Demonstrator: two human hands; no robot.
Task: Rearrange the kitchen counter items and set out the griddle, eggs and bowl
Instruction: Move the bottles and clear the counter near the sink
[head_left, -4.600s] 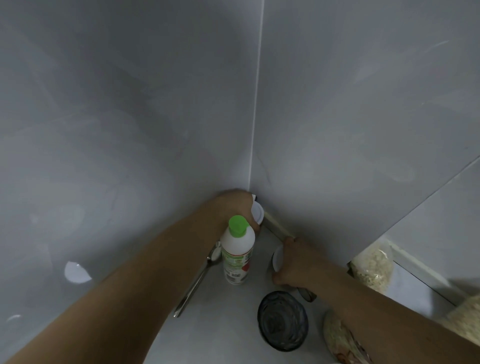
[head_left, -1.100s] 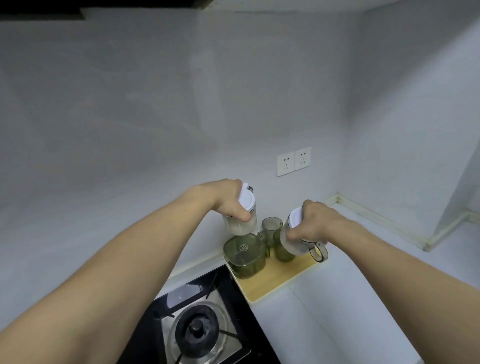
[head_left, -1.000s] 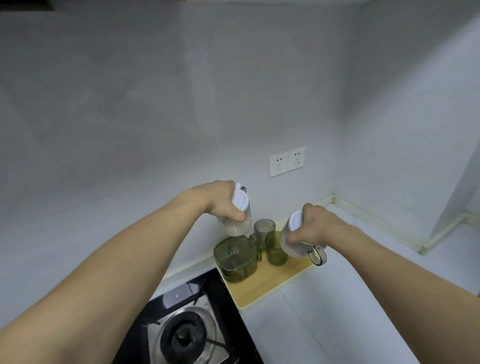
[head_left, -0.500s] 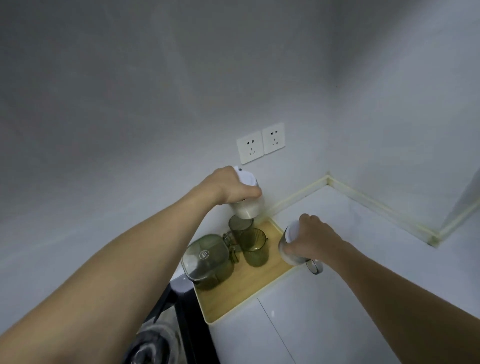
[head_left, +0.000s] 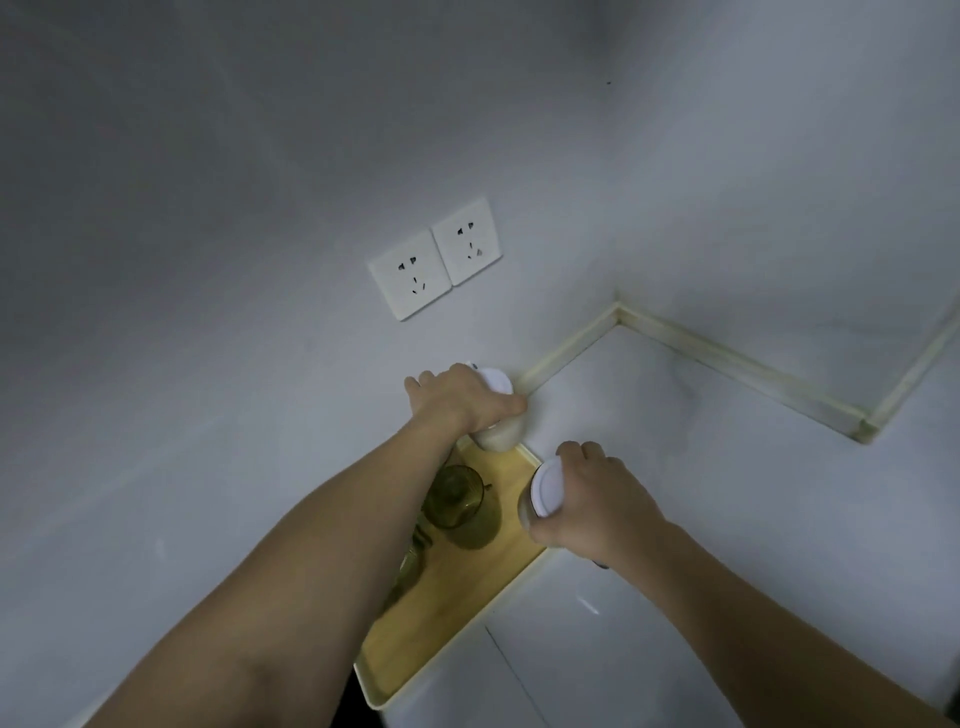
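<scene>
Counter (head_left: 701, 519) is white and runs into a corner w/ a yellowed sealant strip. Wooden tray (head_left: 441, 613) sits on it against the wall, far end near the corner.

Two lidded jars are the items being moved. Left hand (head_left: 462, 400) has its fingers wrapped over the white lid of the far jar (head_left: 498, 436), which is at the tray's far end by the wall; can't tell if it's resting or just above. Right hand (head_left: 597, 504) clamps the near jar (head_left: 540, 493) around lid + upper body, at the tray's right edge.

Handling, as a guess: rigid clear walls, prob glass or hard plastic, smooth, moderate weight w/ pale contents. Gripping the body below the lid looks safer than lid only.

Green glass cups (head_left: 457, 504) on the tray look fragile and sit close to both jars.

Hidden: near jar base + whatever dark bit shows under the right wrist; left forearm covers more glassware. Griddle, eggs, bowl not in view.
</scene>
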